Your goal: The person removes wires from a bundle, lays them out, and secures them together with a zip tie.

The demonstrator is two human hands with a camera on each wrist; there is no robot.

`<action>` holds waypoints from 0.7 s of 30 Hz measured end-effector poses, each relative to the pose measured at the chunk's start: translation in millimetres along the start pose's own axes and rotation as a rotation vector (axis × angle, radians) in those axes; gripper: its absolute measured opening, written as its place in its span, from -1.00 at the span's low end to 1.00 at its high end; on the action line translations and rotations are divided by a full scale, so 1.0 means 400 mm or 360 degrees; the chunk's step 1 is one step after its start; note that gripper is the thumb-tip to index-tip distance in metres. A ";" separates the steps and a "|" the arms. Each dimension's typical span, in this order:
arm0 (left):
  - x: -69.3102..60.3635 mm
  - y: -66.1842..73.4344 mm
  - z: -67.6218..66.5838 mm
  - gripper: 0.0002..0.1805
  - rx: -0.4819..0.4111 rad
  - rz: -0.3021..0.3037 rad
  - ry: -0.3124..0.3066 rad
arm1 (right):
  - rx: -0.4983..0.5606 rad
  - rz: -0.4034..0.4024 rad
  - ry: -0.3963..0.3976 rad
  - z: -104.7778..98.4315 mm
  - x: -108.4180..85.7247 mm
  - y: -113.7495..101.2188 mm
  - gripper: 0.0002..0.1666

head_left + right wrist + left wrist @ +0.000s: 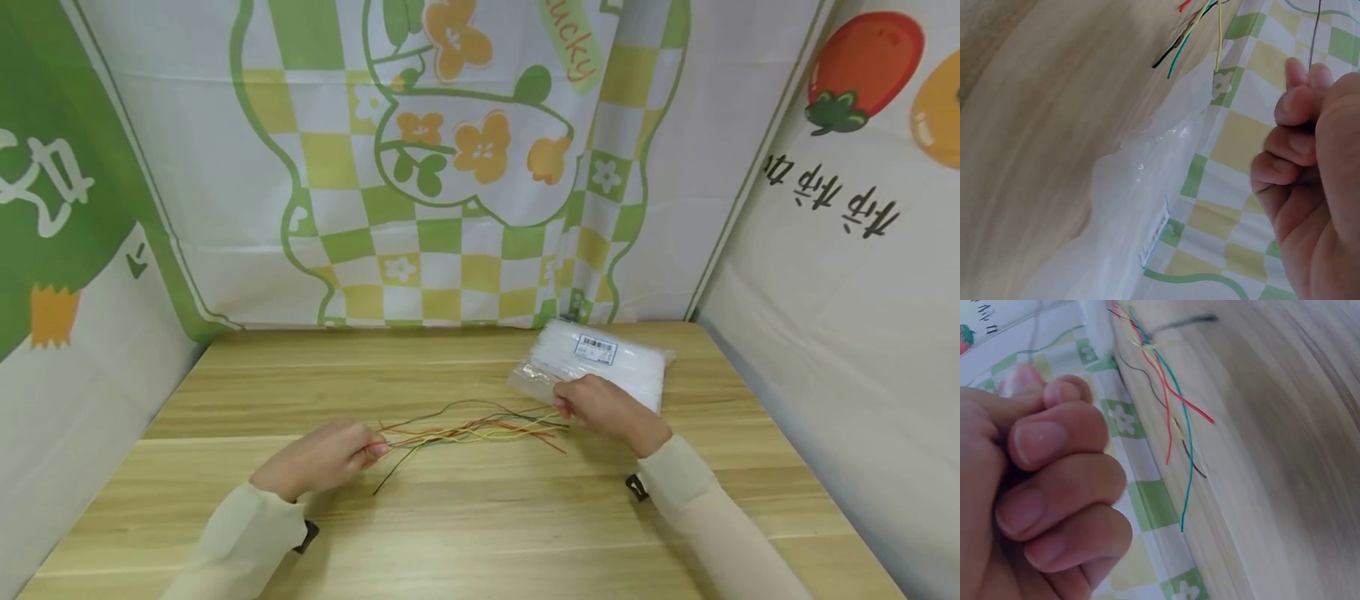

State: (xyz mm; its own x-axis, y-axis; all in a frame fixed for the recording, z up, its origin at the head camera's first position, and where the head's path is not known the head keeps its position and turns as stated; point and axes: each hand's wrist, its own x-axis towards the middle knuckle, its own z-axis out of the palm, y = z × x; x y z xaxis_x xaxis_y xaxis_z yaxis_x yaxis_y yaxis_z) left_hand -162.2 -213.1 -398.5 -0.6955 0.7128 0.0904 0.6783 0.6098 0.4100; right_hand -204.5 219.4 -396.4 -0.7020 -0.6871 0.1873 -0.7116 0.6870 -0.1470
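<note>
Thin wires in red, yellow, green and dark colours lie loosely crossed on the wooden table between the hands. The left hand pinches wire at the bundle's left end, its other fingers curled in the left wrist view. At the right end, the right hand pinches a dark wire between thumb and forefinger; the fingers of this hand are curled too. Loose ends of red and green wire spread over the table. Which wire the left hand pinches, I cannot tell.
A clear plastic bag of white items with a label lies at the back right, beside and partly behind the right hand. Printed cloth hangs behind the table and on both sides.
</note>
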 end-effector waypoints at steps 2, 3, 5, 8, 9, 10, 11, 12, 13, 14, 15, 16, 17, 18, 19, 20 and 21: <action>0.003 0.001 -0.002 -0.51 0.0016 -0.0050 -0.0024 | 0.0018 0.0025 -0.0001 0.005 0.001 0.000 -0.59; 0.004 0.002 -0.003 -0.53 0.0031 -0.0079 -0.0034 | 0.0014 0.0032 0.0002 0.008 0.001 0.000 -0.61; 0.008 0.003 -0.004 -0.55 0.0072 -0.0137 -0.0050 | -0.0006 0.0029 0.0011 0.010 0.005 -0.005 -0.64; 0.014 0.002 -0.001 -0.57 0.0140 -0.0195 -0.0054 | -0.0050 0.0000 0.0038 0.015 0.013 -0.013 -0.63; 0.016 0.002 0.001 -0.58 0.0155 -0.0204 -0.0054 | -0.0063 -0.0007 0.0037 0.017 0.016 -0.016 -0.62; 0.018 0.002 0.003 -0.59 0.0164 -0.0218 -0.0056 | -0.0083 -0.0018 0.0039 0.019 0.019 -0.019 -0.62; 0.020 0.002 0.006 -0.59 0.0173 -0.0228 -0.0057 | -0.0098 -0.0026 0.0038 0.023 0.022 -0.021 -0.63; 0.022 0.003 0.008 -0.59 0.0176 -0.0235 -0.0056 | -0.0112 -0.0039 0.0034 0.026 0.024 -0.024 -0.65; 0.024 0.003 0.011 -0.59 0.0176 -0.0243 -0.0057 | -0.0132 -0.0046 0.0027 0.029 0.026 -0.027 -0.66; 0.026 0.004 0.014 -0.60 0.0169 -0.0255 -0.0062 | -0.0154 -0.0056 0.0019 0.033 0.027 -0.030 -0.67; 0.027 0.006 0.016 -0.59 0.0163 -0.0265 -0.0070 | -0.0164 -0.0063 0.0009 0.037 0.028 -0.032 -0.69; 0.029 0.006 0.018 -0.59 0.0160 -0.0276 -0.0076 | -0.0188 -0.0078 0.0004 0.040 0.030 -0.034 -0.70; 0.030 0.007 0.021 -0.59 0.0157 -0.0279 -0.0081 | -0.0197 -0.0084 -0.0003 0.044 0.031 -0.037 -0.70; 0.031 0.008 0.023 -0.59 0.0153 -0.0292 -0.0087 | -0.0211 -0.0086 -0.0005 0.047 0.032 -0.040 -0.70; 0.031 0.008 0.025 -0.60 0.0153 -0.0305 -0.0095 | -0.0225 -0.0078 -0.0005 0.051 0.033 -0.042 -0.70; 0.031 0.009 0.026 -0.62 0.0161 -0.0316 -0.0098 | -0.0223 -0.0062 -0.0013 0.054 0.033 -0.044 -0.70; 0.031 0.009 0.027 -0.63 0.0170 -0.0328 -0.0102 | -0.0221 -0.0044 -0.0026 0.056 0.033 -0.046 -0.69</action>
State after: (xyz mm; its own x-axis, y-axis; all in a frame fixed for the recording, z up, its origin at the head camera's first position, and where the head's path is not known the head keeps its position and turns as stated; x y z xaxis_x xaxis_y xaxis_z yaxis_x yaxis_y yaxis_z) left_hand -165.8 -198.2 -405.8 -0.8075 0.5882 -0.0446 0.5473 0.7753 0.3151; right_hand -201.3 192.4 -413.2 -0.6833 -0.7092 0.1735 -0.7209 0.6931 -0.0059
